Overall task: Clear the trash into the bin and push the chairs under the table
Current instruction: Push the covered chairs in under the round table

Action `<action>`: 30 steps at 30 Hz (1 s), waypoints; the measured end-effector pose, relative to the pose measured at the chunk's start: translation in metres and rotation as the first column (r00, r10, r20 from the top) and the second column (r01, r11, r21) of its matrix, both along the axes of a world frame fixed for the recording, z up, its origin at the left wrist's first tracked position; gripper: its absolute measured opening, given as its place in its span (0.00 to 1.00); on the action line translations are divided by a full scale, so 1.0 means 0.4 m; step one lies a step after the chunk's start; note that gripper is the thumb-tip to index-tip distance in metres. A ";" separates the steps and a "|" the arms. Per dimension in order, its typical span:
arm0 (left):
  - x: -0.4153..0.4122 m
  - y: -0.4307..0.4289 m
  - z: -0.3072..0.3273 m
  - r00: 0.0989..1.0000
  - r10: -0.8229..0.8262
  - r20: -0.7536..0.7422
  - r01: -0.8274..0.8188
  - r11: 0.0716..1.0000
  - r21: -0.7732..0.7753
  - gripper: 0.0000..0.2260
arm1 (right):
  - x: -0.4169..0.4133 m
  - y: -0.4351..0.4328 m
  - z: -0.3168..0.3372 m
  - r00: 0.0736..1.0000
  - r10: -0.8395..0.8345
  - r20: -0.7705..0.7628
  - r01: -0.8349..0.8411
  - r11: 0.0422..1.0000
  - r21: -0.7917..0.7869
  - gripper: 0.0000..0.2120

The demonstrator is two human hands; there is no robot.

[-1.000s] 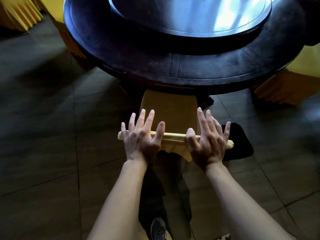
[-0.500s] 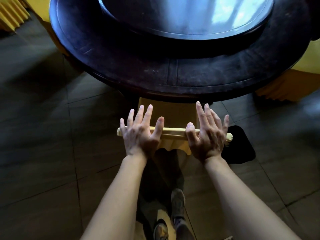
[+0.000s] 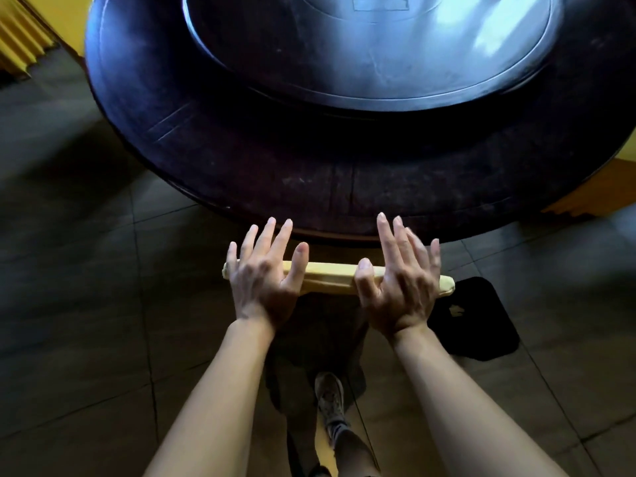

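A chair in a yellow cover stands at the near edge of the round dark table (image 3: 241,160); only the top of its backrest (image 3: 330,277) shows, and its seat is hidden under the tabletop. My left hand (image 3: 261,277) presses on the left part of the backrest top with straight, spread fingers. My right hand (image 3: 399,284) presses on the right part in the same way. The fingertips of both hands reach the table's rim.
A large glass turntable (image 3: 378,53) covers the middle of the table. Yellow-covered chairs stand at the far left (image 3: 20,46) and at the right (image 3: 599,187). A black mat (image 3: 478,325) lies on the tiled floor right of the chair. My foot (image 3: 330,401) is below.
The chair has slid forward under the table with both hands pressing on its backrest; its seat, visible before, is now hidden by the tabletop. I have stepped closer to the table.
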State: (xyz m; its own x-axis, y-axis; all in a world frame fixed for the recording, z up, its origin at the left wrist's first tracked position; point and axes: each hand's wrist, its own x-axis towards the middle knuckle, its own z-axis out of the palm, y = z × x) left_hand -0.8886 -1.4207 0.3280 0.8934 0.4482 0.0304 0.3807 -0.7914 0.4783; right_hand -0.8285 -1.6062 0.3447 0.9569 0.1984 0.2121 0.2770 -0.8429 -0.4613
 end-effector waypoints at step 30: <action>0.005 0.492 0.106 0.989 0.012 -0.145 0.008 0.990 0.139 0.33 | 0.099 0.406 0.097 0.897 0.153 -0.414 -0.230 0.962 -0.144 0.41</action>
State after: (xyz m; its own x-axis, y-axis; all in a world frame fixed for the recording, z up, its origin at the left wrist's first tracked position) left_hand -0.8865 -1.2239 0.3705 0.8920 0.4505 -0.0374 0.4396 -0.8452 0.3038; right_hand -0.7890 -1.4436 0.3834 0.8928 0.3847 -0.2344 0.2690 -0.8726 -0.4076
